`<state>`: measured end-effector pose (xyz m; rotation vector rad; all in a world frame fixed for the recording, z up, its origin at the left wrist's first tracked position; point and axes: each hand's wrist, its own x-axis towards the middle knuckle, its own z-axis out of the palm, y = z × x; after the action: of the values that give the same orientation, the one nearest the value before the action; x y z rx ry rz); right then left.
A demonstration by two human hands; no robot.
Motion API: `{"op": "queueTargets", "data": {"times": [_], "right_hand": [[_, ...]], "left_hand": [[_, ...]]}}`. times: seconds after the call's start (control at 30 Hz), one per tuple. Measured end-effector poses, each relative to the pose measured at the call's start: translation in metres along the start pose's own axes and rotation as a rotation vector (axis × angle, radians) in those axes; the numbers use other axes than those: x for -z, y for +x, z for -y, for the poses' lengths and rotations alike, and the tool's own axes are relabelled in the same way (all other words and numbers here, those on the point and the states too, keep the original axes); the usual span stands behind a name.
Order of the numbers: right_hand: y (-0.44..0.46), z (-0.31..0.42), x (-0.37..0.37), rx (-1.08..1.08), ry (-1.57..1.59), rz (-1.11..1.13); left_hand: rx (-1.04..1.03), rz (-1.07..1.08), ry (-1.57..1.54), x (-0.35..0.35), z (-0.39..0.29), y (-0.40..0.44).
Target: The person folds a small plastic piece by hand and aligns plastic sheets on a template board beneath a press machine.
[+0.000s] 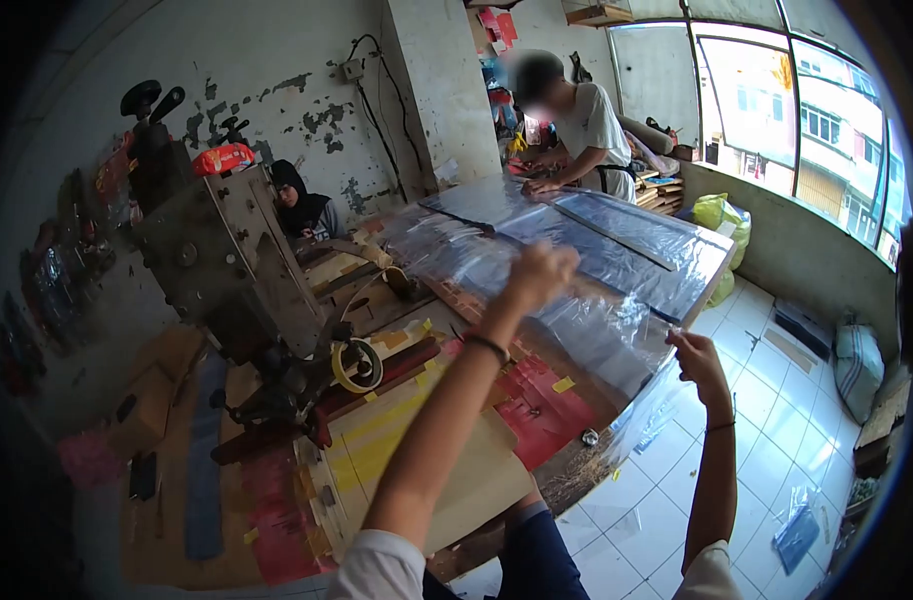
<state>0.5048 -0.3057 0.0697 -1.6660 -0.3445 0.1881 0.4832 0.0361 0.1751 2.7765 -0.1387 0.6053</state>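
My left hand (544, 275) is raised over the table and smeared by motion, so its fingers do not show clearly. Beneath it lie clear plastic sheets (601, 335), glossy and wrinkled, spread across the tabletop. My right hand (698, 364) is at the table's right edge with its fingers pinched together. What is between those fingers is too small to make out. A dark strip (661, 314) runs across the plastic and ends close to my right fingertips. A long flat ruler-like bar (616, 238) lies farther back on the sheets.
A co-worker (594, 125) leans over the far side, one hand on the plastic. Another person (306, 205) is behind the heavy machine (216, 250) at left. A tape roll (357, 365) hangs by the machine. A yellow sack (721, 225) and white sack (858, 370) stand at right.
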Motion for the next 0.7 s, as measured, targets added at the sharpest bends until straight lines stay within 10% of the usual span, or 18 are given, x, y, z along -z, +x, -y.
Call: {"op": "queueTargets", "data": {"times": [0.13,0.33,0.6,0.67,0.7], "right_hand": [[0.007,-0.028,-0.010,-0.079,-0.162,-0.004],[0.003,-0.033,-0.007,-0.051,-0.304,-0.046],[0.009,-0.017,0.016,-0.174,-0.648,0.257],[0.016,-0.020,0.019,-0.040,-0.759,0.174],[0.037,-0.049,0.038,0.426,-0.898,0.093]], "left_hand": [[0.168,0.018,-0.098,-0.122,0.026,-0.053],[0.062,-0.180,0.002,-0.126,0.014,-0.079],[-0.183,0.137,-0.045,-0.121,0.007,-0.075],[-0.143,0.075,-0.118,-0.123,0.007,-0.076],[-0.129,0.097,-0.114,-0.119,0.005,-0.075]]}}
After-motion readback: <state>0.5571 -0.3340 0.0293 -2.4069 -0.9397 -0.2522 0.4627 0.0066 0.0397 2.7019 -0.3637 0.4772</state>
